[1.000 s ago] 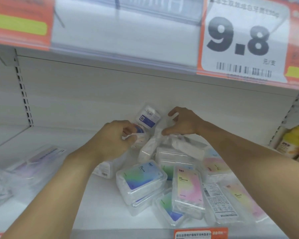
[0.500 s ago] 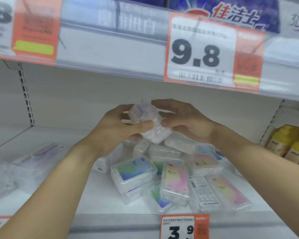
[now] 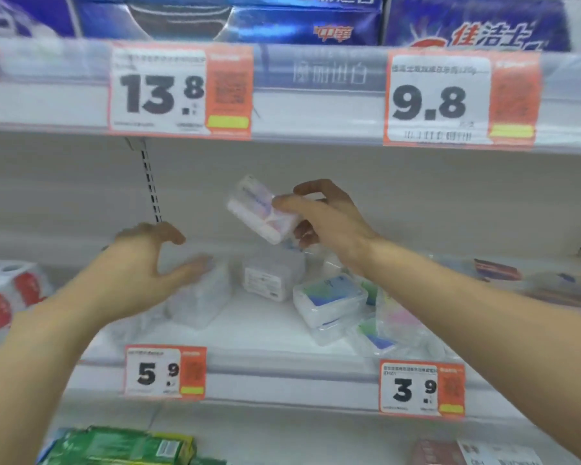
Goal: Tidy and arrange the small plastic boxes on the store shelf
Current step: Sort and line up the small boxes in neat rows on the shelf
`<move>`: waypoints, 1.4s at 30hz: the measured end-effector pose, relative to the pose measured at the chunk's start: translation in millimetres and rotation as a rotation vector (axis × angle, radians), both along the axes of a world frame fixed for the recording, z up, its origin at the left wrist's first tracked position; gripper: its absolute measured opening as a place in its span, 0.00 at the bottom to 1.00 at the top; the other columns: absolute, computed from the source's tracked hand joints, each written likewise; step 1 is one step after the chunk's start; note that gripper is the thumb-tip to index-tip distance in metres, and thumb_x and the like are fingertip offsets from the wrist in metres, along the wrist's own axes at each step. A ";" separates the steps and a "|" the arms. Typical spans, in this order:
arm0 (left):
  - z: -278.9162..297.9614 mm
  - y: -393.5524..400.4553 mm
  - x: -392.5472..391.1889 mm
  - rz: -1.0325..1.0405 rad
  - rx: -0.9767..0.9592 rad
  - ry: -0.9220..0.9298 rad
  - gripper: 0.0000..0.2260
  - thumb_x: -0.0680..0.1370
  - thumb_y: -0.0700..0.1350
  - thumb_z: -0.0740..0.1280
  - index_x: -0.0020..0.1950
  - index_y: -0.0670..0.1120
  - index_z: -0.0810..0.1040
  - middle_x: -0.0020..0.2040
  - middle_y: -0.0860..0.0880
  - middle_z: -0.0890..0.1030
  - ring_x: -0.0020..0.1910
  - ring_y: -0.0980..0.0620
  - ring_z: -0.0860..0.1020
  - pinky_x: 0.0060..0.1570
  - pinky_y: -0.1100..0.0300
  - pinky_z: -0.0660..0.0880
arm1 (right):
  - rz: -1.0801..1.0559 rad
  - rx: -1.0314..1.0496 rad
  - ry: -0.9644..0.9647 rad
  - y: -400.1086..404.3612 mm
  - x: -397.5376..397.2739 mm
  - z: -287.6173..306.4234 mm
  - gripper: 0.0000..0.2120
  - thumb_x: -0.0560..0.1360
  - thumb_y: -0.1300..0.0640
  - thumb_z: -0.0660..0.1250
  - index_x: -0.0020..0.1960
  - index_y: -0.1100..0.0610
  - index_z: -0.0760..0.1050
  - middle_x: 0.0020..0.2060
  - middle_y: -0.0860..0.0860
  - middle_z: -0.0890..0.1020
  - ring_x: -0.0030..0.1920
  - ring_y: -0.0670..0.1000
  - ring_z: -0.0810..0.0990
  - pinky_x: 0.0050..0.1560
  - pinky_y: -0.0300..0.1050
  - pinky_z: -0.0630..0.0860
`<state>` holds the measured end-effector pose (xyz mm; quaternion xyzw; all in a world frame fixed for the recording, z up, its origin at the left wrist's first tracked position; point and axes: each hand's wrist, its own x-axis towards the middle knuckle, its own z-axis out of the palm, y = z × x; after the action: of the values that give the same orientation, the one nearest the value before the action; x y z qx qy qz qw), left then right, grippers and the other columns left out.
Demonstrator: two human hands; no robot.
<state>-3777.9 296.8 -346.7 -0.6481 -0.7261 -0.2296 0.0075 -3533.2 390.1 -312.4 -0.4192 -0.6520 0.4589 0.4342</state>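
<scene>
My right hand (image 3: 326, 216) holds a small clear plastic box (image 3: 262, 209) tilted in the air above the shelf, thumb on its near face and fingers behind it. My left hand (image 3: 148, 263) is spread open just left of a blurred clear box (image 3: 202, 297) on the white shelf (image 3: 249, 333); I cannot tell whether the fingertips touch it. Further boxes lie on the shelf: one with a white label (image 3: 269, 276) at the back and a stack with green-blue lids (image 3: 329, 300) to the right, with several more beyond it under my right forearm.
The upper shelf edge (image 3: 316, 105) with price tags hangs close above the hands. Red-and-white packs (image 3: 10, 293) lie at the left, flat packets (image 3: 497, 270) at the right. Green boxes (image 3: 121, 448) sit on the shelf below. Price tags line the front rail (image 3: 282, 380).
The view has pulled back and shifted left. The box that both hands held is now in the right hand alone and lifted. The left hand has let go, dropped and opened beside a shelf box.
</scene>
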 end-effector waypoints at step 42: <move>-31.2 61.3 95.2 -0.166 -0.030 -0.134 0.29 0.74 0.60 0.67 0.72 0.55 0.63 0.67 0.47 0.64 0.68 0.45 0.65 0.64 0.50 0.68 | 0.207 0.183 -1.147 -5.7 64.1 -32.0 0.37 0.68 0.32 0.70 0.74 0.41 0.66 0.74 0.40 0.66 0.72 0.44 0.66 0.66 0.38 0.62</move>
<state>-3682.6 358.1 -377.9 -0.6894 -0.6719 -0.2613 -0.0697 -3469.1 384.4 -344.4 -0.4954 -0.8572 0.1404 -0.0005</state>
